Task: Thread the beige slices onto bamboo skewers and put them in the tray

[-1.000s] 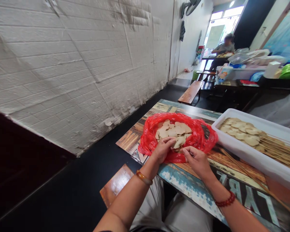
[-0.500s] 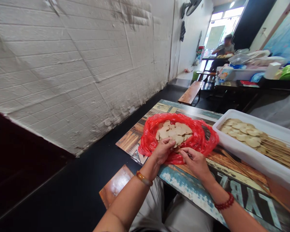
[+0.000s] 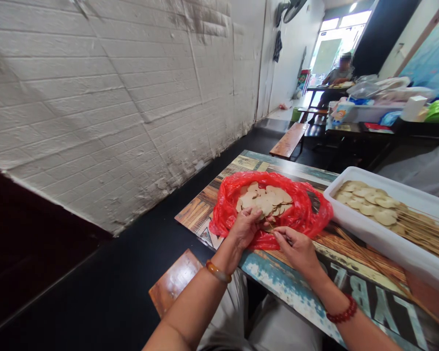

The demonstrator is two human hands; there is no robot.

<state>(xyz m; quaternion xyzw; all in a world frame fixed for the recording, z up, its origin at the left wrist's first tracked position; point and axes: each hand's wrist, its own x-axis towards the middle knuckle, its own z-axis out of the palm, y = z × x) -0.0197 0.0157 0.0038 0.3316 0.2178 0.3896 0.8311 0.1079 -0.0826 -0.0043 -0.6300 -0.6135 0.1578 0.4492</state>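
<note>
**Right hand (image 3: pixel 296 248) sits lower, stick (image 3: pixel 269 226) showing between it and left hand (image 3: pixel 244 229)**

The patterned tabletop (image 3: pixel 193 210) carries everything in reach. At its right lies the long white tray (image 3: pixel 373 241), slices (image 3: pixel 373 202) overlapping at one end, their sticks (image 3: pixel 420 229) side by side. The red bag (image 3: pixel 225 214) stands open in front of the person, crumpled around a pile (image 3: pixel 265 197) of slices; both look unchanged.

The hands have shifted: a second ago a pale slice stood out clear beyond the left fingertips, close to the right ones. Now the left fingers are curled further in, the right hand is a little lower, and the gap between them is wider. The left grip is narrow, closed on a slice, mostly hidden, at the bag's near side. The right grip is a tight pinch on the stick.

The pile's slices are beige, thin, flat and rounded. The stick is thin, brown and slanted. Loose sticks (image 3: pixel 366 254) lie beside the tray.
</note>
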